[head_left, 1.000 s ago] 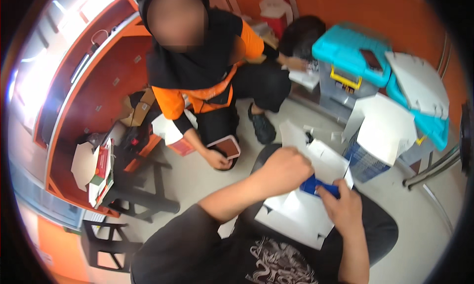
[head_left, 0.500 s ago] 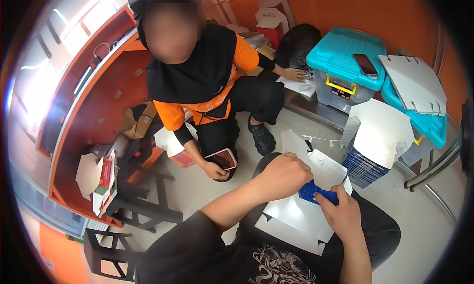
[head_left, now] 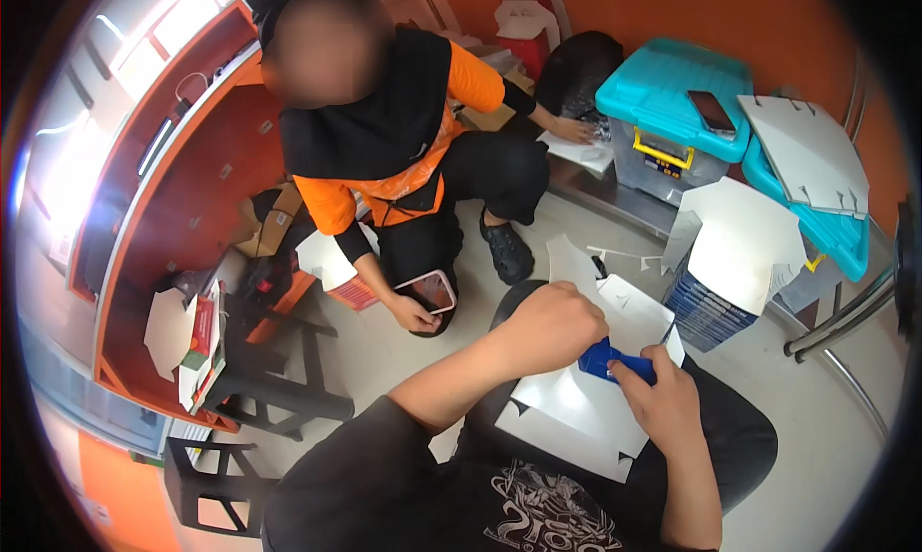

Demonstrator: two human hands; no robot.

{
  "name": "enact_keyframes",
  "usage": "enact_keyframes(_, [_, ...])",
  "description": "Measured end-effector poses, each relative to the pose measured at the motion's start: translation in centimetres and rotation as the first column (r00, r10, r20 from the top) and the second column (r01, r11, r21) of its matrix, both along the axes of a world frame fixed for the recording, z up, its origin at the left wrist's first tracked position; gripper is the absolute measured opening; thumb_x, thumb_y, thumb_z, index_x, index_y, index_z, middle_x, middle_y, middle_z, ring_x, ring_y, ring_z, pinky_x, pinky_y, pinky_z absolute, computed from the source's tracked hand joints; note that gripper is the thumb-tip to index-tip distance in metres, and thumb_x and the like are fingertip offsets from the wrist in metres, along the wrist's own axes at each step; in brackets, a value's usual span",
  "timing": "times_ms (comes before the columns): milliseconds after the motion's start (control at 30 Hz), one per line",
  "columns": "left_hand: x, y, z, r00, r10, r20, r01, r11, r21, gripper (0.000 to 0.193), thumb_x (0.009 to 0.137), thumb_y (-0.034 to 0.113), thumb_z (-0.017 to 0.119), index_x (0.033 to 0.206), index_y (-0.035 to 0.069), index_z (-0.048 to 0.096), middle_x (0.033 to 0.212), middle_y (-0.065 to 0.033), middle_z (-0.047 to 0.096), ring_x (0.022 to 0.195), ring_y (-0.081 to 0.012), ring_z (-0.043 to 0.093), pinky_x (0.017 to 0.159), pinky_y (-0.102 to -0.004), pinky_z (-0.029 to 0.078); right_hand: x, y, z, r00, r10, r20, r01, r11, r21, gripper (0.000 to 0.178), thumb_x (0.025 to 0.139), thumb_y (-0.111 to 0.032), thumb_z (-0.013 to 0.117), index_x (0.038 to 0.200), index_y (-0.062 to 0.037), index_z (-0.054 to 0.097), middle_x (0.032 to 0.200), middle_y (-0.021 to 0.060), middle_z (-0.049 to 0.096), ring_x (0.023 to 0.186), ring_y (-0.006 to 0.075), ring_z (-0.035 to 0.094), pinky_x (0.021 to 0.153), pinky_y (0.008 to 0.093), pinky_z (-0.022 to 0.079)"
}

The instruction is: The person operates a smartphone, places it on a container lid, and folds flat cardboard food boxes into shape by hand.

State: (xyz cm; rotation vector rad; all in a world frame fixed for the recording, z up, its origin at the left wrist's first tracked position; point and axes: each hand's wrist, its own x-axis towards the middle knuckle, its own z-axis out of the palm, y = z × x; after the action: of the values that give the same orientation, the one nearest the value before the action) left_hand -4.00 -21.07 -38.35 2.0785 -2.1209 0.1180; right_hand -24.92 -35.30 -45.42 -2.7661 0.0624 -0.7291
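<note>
An unfolded white carton (head_left: 567, 413) with slots and flaps lies across my lap. Over it, my left hand (head_left: 559, 327) is closed in a fist around one end of a small folded blue piece of card (head_left: 597, 358). My right hand (head_left: 661, 396) pinches the other end between thumb and fingers. Part of the blue card is hidden inside both hands. Facing me, a person in an orange shirt sits low, a phone (head_left: 427, 294) in one hand and the other hand resting on white card (head_left: 576, 152) at the low metal ledge.
Teal-lidded plastic bins (head_left: 672, 82) stand at the back right, with a phone and a flat white carton on top. An open blue-and-white box (head_left: 715, 298) stands right of my knee. Black stools (head_left: 279, 379) and an orange shelf (head_left: 192, 206) are on the left.
The view has shifted slightly. Both hands keep their grip on the blue card, which has barely moved against the white carton.
</note>
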Motion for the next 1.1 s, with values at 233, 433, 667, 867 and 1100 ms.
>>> enact_keyframes(233, [-0.4, -0.2, 0.0, 1.0, -0.021, -0.011, 0.021, 0.999, -0.036, 0.009, 0.077, 0.013, 0.072, 0.083, 0.007, 0.075, 0.081, -0.0047, 0.073, 0.084, -0.0283, 0.073, 0.087, -0.039, 0.055, -0.2, -0.2, -0.4, 1.0, 0.007, 0.029, -0.008, 0.999, 0.043, 0.035, 0.079, -0.009, 0.082, 0.113, -0.0188, 0.079, 0.105, 0.0109, 0.057, 0.071, 0.0289, 0.067, 0.059, 0.0397, 0.057])
enact_keyframes(433, [-0.1, 0.3, 0.5, 0.998, -0.036, -0.045, 0.036, 0.999, 0.01, 0.009, 0.079, 0.014, 0.073, 0.084, 0.007, 0.075, 0.082, -0.0055, 0.074, 0.084, -0.029, 0.073, 0.086, -0.0398, 0.055, -0.1, -0.3, -0.5, 0.999, 0.033, 0.034, -0.034, 0.999, 0.032, 0.042, 0.074, -0.009, 0.086, 0.114, -0.0193, 0.079, 0.106, 0.0113, 0.057, 0.072, 0.0282, 0.068, 0.059, 0.0391, 0.057])
enact_keyframes(667, [1.3, 1.5, 1.9, 0.977, -0.046, -0.207, 0.037, 0.998, -0.048, 0.009, 0.088, 0.016, 0.076, 0.092, 0.007, 0.077, 0.085, -0.0054, 0.074, 0.085, -0.0289, 0.072, 0.084, -0.0413, 0.054, 0.4, 0.2, 0.0, 0.998, 0.018, 0.064, -0.022, 0.998, 0.065, 0.03, 0.088, -0.016, 0.08, 0.117, -0.024, 0.081, 0.102, 0.0078, 0.056, 0.068, 0.0243, 0.067, 0.057, 0.0371, 0.057])
enact_keyframes(867, [0.9, 1.7, 1.0, 0.981, -0.076, -0.18, 0.057, 0.993, -0.108, 0.008, 0.082, 0.017, 0.076, 0.081, 0.009, 0.076, 0.079, -0.0031, 0.072, 0.078, -0.0286, 0.072, 0.083, -0.0417, 0.054, 0.7, 0.5, 0.0, 0.995, 0.061, 0.08, -0.065, 0.997, 0.047, 0.031, 0.089, -0.016, 0.08, 0.118, -0.0255, 0.081, 0.102, 0.0077, 0.056, 0.068, 0.0244, 0.067, 0.056, 0.0377, 0.056])
enact_keyframes(1100, [-0.3, 1.5, 0.9, 0.987, -0.075, -0.143, 0.065, 0.995, -0.073, 0.009, 0.081, 0.019, 0.073, 0.077, 0.01, 0.075, 0.077, -0.0059, 0.072, 0.077, -0.0289, 0.072, 0.082, -0.0405, 0.055, -0.9, 0.3, -2.1, 0.999, 0.049, 0.0, -0.049, 0.99, 0.134, 0.025, 0.095, -0.024, 0.078, 0.12, -0.0265, 0.08, 0.105, 0.0097, 0.061, 0.072, 0.0292, 0.07, 0.061, 0.0417, 0.058])
